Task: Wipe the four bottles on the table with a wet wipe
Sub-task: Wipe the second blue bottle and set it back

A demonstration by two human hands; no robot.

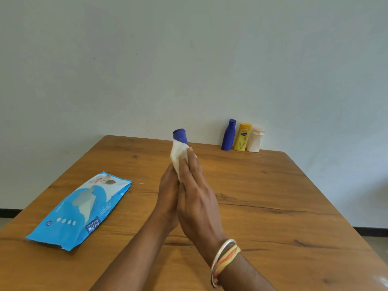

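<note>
Pale, bare wall (189,59) rises behind a wooden table (262,206) with dark grain lines, and a strip of black skirting shows at the floor on either side. Above the middle of the table both hands meet around a blue bottle (180,136), held off the surface with only one rounded end showing above the fingers. A white wet wipe (178,156) is wrapped about its body. The right hand (197,198) presses the wipe against the bottle with fingers laid flat and closed over it; the left hand (168,196) grips from the other side, mostly hidden behind the right. Bangles and a coloured thread (224,261) circle the right wrist. At the far right edge, against the wall, stand three upright bottles in a tight row: a second blue bottle (228,135), a yellow bottle (243,137) and a white bottle (255,141). A blue pack of wipes (79,211) lies flat on the left.
</note>
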